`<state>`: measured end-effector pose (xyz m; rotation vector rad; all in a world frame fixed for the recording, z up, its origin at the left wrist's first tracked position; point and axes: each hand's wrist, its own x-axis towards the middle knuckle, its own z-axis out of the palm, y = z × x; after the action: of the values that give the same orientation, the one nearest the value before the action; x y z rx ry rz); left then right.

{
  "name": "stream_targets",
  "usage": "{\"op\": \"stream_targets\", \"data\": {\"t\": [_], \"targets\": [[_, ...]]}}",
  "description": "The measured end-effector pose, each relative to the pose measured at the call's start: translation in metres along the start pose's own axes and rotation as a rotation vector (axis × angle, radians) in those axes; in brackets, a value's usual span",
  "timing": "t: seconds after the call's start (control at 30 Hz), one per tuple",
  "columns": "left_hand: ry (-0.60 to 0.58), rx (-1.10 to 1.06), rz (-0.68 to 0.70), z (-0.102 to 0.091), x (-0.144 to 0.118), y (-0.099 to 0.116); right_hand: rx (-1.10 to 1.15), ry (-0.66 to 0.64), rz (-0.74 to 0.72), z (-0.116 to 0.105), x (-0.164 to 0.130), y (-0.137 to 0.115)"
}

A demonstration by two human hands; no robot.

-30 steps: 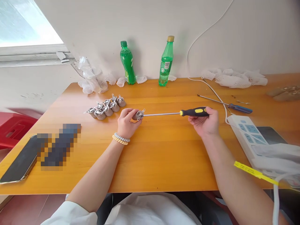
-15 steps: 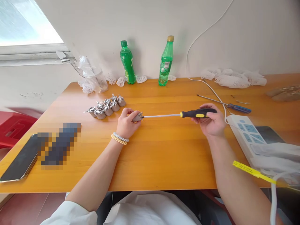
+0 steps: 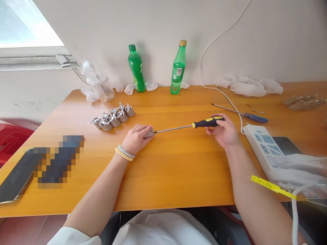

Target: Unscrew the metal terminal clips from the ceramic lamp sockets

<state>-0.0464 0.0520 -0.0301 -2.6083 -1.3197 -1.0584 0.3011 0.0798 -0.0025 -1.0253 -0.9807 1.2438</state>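
Head view: screwdriver (image 3: 195,125) held sideways between both hands, tip to the left
Left hand (image 3: 135,139) has its grip pinched snug on a small grey-brown piece (image 3: 149,133); right hand (image 3: 226,131) has its grip curled round the handle. Tip's right at the piece's right end, can't tell if it's seated. Long axis runs nearly straight across the counter (image 3: 178,170), left hand nearest the tip.

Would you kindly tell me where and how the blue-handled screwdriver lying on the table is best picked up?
Probably by its blue handle, from above: the screwdriver lies flat, handle to the right, while a white cable crosses the thin shaft and the power strip sits on the near side.
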Motion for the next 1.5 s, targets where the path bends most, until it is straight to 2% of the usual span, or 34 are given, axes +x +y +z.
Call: {"op": "stream_targets", "data": {"t": [0.07,0.17,0.23,0.33,0.43,0.5,0.6,0.67,0.77,0.83,0.93,1.0,1.03,1.1,1.17,1.23,1.3,1.33,1.4,1.47,1.5], "targets": [[0.004,-0.011,0.024,0.000,0.000,0.000,-0.058,0.049,0.016,0.000,0.001,0.003],[0.007,-0.042,0.014,0.000,0.000,0.000,-0.145,0.121,-0.035,-0.001,0.001,0.003],[0.015,-0.059,-0.016,0.000,-0.001,0.000,-0.073,0.048,-0.057,-0.003,0.000,0.001],[0.031,-0.085,-0.050,-0.001,-0.001,0.002,0.051,-0.088,-0.002,-0.004,-0.002,-0.004],[0.000,-0.130,-0.088,-0.004,0.000,0.004,-0.046,0.018,0.078,-0.005,-0.001,-0.004],[-0.031,-0.166,-0.123,-0.006,0.001,0.005,-0.084,0.080,0.050,-0.006,0.000,-0.004],[-0.034,-0.238,-0.153,-0.008,0.003,0.006,0.034,-0.050,-0.001,-0.006,-0.002,-0.006],[-0.019,-0.282,-0.164,-0.008,0.003,0.006,0.071,-0.108,0.058,-0.006,-0.003,-0.008],[-0.031,-0.337,-0.194,-0.009,0.003,0.006,-0.044,0.029,0.150,-0.006,-0.002,-0.007],[-0.068,-0.370,-0.219,-0.010,0.004,0.007,-0.076,0.087,0.104,-0.006,-0.002,-0.007],[-0.104,-0.410,-0.254,-0.011,0.005,0.008,0.066,-0.062,0.030,-0.005,-0.002,-0.008],[-0.108,-0.438,-0.283,-0.010,0.005,0.009,0.123,-0.121,0.091,-0.004,-0.003,-0.008],[-0.103,-0.458,-0.307,-0.010,0.005,0.009,0.104,-0.092,0.131,-0.003,-0.003,-0.007],[-0.083,-0.525,-0.377,-0.008,0.004,0.008,0.021,0.022,0.169,-0.002,-0.002,-0.006],[-0.070,-0.645,-0.460,-0.005,0.004,0.008,-0.010,0.060,0.131,-0.002,-0.001,-0.004],[-0.080,-0.800,-0.533,-0.002,0.003,0.007,0.047,-0.027,0.098,-0.003,-0.001,-0.004],[-0.099,-0.951,-0.591,0.001,0.003,0.007,0.107,-0.113,0.134,-0.004,-0.001,-0.004],[-0.099,-1.013,-0.619,0.002,0.003,0.007,0.105,-0.110,0.175,-0.004,-0.001,-0.004],[-0.096,-1.087,-0.662,0.002,0.003,0.007,0.036,-0.009,0.243,-0.002,-0.001,-0.004],[-0.117,-1.100,-0.676,-0.001,0.003,0.006,-0.054,0.104,0.232,0.000,-0.001,-0.003],[-0.135,-1.083,-0.673,-0.003,0.003,0.006,-0.071,0.112,0.197,0.000,-0.002,-0.004]]}}
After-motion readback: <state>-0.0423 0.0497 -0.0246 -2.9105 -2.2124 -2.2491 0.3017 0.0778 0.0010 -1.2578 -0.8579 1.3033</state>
